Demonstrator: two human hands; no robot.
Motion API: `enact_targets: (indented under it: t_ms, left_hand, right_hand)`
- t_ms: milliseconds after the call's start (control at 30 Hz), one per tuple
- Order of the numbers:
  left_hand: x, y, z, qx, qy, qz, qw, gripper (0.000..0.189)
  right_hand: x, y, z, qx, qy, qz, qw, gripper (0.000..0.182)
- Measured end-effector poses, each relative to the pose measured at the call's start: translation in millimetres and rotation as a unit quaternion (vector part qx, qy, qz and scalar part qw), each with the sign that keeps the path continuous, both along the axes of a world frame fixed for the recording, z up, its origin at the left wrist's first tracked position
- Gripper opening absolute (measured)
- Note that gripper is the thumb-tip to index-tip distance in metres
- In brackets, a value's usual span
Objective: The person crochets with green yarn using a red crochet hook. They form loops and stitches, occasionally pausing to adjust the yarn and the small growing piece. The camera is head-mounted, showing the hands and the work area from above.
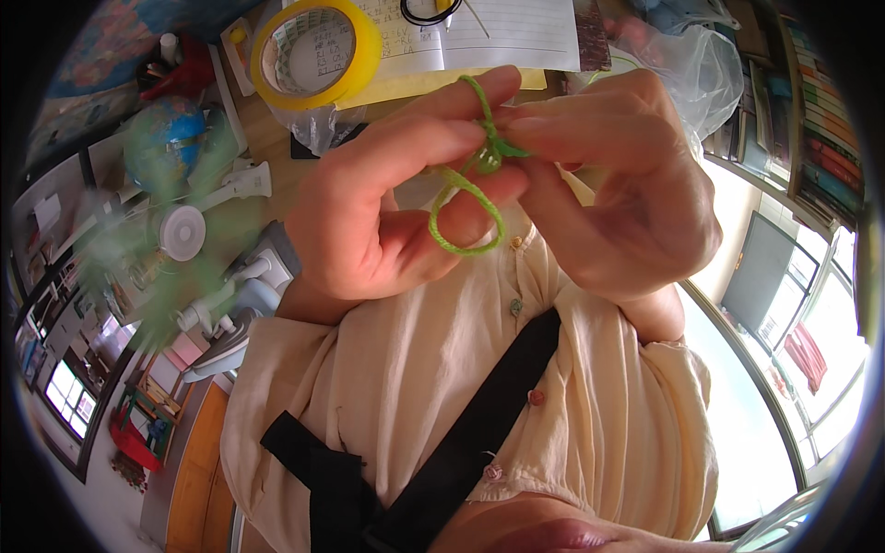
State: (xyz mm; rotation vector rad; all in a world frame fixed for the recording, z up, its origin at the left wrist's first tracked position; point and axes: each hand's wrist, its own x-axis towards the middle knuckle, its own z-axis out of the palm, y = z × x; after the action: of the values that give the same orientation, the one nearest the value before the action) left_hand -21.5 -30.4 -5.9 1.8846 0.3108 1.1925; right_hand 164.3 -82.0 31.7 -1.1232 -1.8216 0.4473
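Note:
A light-green braided cord (pixel 467 243) loops around the fingers of my left hand (pixel 359 200). Its upper strand passes over my left index finger, and a lower loop hangs below the fingers. Where the strands meet is a small shiny green bead (pixel 489 160), beside a flat, leaf-like green piece (pixel 510 149). My left fingers hold the cord by the bead. The thumb and fingertips of my right hand (pixel 629 186) pinch at the cord and the green piece, close against the left fingertips. Fingers partly hide what the right hand grips.
Beyond my hands, a yellow tape roll (pixel 370 48) and an open notebook (pixel 511 34) with handwriting lie on the desk. A clear plastic bag (pixel 702 76) is at right, near a bookshelf (pixel 830 117). At left are a fan with green blades (pixel 182 232) and a globe (pixel 166 142).

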Motion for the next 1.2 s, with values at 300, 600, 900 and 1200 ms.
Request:
enact_targets:
  t_ms: [300, 600, 900, 1200]
  left_hand:
    - [0.6, -5.4, 4.8, -0.01, 0.016, 0.04, 0.999, 0.034]
    - [2.3, 0.9, -1.1, 0.039, -0.01, 0.023, 0.999, 0.021]
    - [-2.9, -2.2, -1.6, 0.044, 0.026, 0.022, 0.998, 0.029]
    - [-2.4, -7.0, -3.6, 0.06, 0.021, 0.04, 0.997, 0.033]
  right_hand:
    - [-8.0, -1.1, 8.4, -0.05, 0.041, -0.022, 0.998, 0.031]
    - [-18.0, -2.4, 12.9, -0.19, 0.21, -0.036, 0.958, 0.024]
    - [-16.5, -0.7, 12.2, -0.199, 0.197, -0.015, 0.96, 0.018]
    - [-13.5, -0.4, 8.0, -0.169, 0.177, 0.011, 0.969, 0.018]
